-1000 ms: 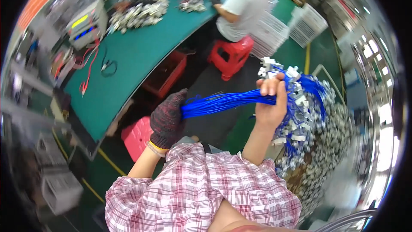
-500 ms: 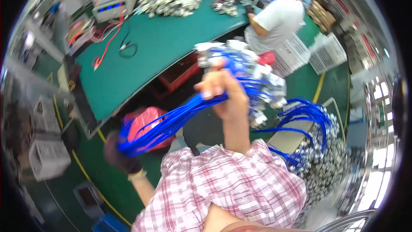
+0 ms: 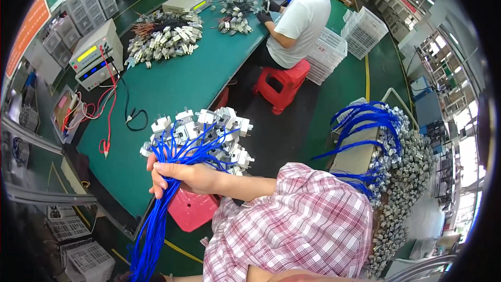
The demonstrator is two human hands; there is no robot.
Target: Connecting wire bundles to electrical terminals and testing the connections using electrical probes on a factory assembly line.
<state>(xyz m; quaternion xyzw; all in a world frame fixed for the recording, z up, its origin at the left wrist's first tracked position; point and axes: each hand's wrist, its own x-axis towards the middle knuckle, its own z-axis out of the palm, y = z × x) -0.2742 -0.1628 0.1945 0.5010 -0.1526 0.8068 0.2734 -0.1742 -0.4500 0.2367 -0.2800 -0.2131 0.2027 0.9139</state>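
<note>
My right hand (image 3: 180, 174), bare, is closed round a bundle of blue cables (image 3: 151, 230) just below their plugs. A cluster of white and grey plugs (image 3: 229, 120) fans out above that hand, near the edge of the green bench. From the grip the cables hang down to the left, toward the lower edge. There my left hand (image 3: 124, 277), in a dark glove, shows only in part, around the lower end of the bundle; most of its fingers are cut off by the picture's edge.
On the green bench (image 3: 172, 86) lie a plug pile (image 3: 167, 42), a test instrument (image 3: 96, 55) and red and black leads. A person in a white shirt (image 3: 305, 21) works at the far end. A red stool (image 3: 190, 211) is below my arm; blue cables (image 3: 365, 117) and plugs lie heaped at right.
The bundle has swung left, its plugs moving from right of the bench to its near edge. My right hand went left and down with it; my left hand dropped to the lower edge.
</note>
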